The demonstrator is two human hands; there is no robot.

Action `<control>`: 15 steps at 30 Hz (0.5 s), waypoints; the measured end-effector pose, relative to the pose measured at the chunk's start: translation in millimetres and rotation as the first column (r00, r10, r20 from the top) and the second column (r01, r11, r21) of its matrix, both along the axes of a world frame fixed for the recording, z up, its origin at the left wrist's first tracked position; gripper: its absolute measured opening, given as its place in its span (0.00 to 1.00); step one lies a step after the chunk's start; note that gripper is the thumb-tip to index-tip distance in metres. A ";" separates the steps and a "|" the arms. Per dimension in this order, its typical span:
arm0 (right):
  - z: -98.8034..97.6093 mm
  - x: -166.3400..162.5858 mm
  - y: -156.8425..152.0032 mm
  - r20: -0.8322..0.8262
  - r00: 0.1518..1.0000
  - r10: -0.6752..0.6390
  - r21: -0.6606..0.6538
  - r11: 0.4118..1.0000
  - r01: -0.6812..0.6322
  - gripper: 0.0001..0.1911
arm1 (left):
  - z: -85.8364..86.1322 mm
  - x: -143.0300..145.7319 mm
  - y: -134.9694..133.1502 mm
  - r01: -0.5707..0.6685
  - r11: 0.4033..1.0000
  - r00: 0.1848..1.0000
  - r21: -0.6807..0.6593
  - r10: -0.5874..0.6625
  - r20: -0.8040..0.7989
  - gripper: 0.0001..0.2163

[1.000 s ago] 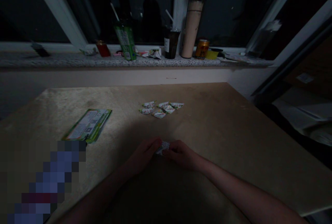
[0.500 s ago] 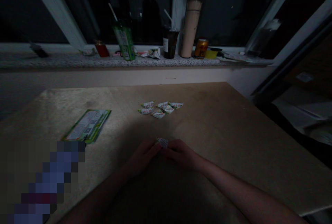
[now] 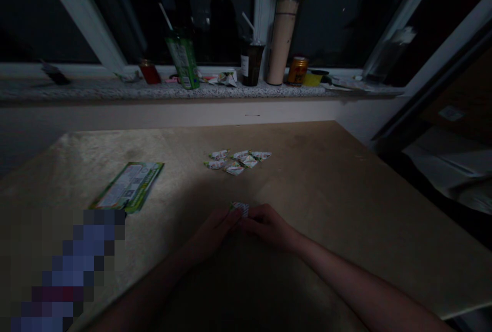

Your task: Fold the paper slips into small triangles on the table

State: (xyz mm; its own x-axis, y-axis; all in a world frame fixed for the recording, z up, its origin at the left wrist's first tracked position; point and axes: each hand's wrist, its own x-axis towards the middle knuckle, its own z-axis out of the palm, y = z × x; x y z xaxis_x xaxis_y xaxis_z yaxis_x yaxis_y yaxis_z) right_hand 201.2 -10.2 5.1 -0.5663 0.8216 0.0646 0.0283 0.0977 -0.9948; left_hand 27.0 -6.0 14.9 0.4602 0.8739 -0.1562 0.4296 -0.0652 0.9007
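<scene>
The left hand (image 3: 215, 227) and right hand (image 3: 269, 222) partly hide the small packet (image 3: 241, 207), its print illegible; coarse pixels blur a bluish shape (image 3: 73, 268), cut off at the bottom edge

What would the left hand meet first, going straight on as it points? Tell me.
The packet that the left hand holds; just past it, probably the right hand, though depth is unclear.

Homelike room, exact kind uncertain: plain table (image 3: 346, 209) before me; dark window (image 3: 326, 29); speckled sill (image 3: 142, 91) with drink cups (image 3: 251, 65), can (image 3: 297, 72), flask (image 3: 282, 45).
</scene>
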 end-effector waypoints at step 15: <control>2.8 -3.4 -1.6 -0.016 0.980 -0.200 0.104 0.974 0.201 0.22 | -9.7 -1.7 4.9 0.078 0.993 0.984 -0.089 -0.063 0.167 0.27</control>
State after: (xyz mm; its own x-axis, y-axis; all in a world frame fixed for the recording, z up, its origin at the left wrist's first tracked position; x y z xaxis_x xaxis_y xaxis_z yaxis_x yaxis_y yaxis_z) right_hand 197.8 -11.8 7.9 -0.3904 0.9069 0.1582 0.0529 0.1937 -0.9796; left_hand 25.2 -1.1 5.1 0.5462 0.8233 -0.1541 0.2737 -0.0015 0.9618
